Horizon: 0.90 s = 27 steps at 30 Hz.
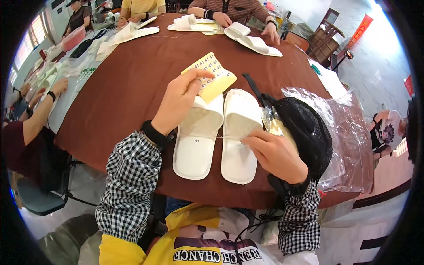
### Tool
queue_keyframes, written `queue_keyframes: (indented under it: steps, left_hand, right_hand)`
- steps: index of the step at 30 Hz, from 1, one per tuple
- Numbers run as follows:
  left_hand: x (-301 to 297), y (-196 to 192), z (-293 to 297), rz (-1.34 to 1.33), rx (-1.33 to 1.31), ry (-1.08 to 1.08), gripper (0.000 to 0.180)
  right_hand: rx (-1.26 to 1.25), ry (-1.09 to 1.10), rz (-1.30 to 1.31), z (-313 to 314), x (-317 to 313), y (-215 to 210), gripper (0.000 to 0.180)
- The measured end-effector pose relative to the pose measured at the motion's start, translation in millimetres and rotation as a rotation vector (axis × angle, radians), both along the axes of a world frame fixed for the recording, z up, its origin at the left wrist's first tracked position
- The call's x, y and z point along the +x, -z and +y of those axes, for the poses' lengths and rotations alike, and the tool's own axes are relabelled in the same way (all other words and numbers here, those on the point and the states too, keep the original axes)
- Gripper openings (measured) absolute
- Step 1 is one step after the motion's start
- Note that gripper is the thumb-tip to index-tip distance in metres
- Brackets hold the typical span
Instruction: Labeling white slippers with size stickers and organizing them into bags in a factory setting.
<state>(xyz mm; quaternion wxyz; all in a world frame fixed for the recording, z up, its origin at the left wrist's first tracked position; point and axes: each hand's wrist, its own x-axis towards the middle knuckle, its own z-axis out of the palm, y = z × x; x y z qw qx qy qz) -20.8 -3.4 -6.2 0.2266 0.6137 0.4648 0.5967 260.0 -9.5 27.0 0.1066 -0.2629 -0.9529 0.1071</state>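
A yellow sticker sheet (211,76) is pinched in the left hand (176,104) above white slippers (217,132) at the tabletop's near edge. The right hand (276,154) pinches the right slipper's strap. Labelling seems underway; next likely needs a sticker peeled.

A yellow sticker sheet (212,75) printed with rows of small labels is raised above the brown table, pinched at its lower left edge and tilted. Below it a pair of white slippers (218,132) lies side by side, toes pointing away, soles down; the left one bears a small sticker on its insole.
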Motion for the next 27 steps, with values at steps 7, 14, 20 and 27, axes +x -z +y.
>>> queue_keyframes:
  steps: [7, 14, 20, 27]
  left_hand:
    - [-2, 3, 3, -0.063, 0.011, -0.008, 0.026]
    - [1, 2, 2, -0.085, 0.059, 0.012, 0.026]
    - [-1, -4, -3, 0.05, -0.012, -0.021, 0.029]
    - [1, -1, -1, 0.061, 0.0, -0.02, 0.028]
  right_hand:
    - [0.158, -0.298, -0.044, -8, -63, 6, 0.051]
    - [0.155, -0.281, -0.131, -10, -66, 8, 0.058]
    - [0.111, -0.233, -0.132, -14, -65, 11, 0.058]
    - [0.146, -0.287, -0.002, -15, -64, 20, 0.052]
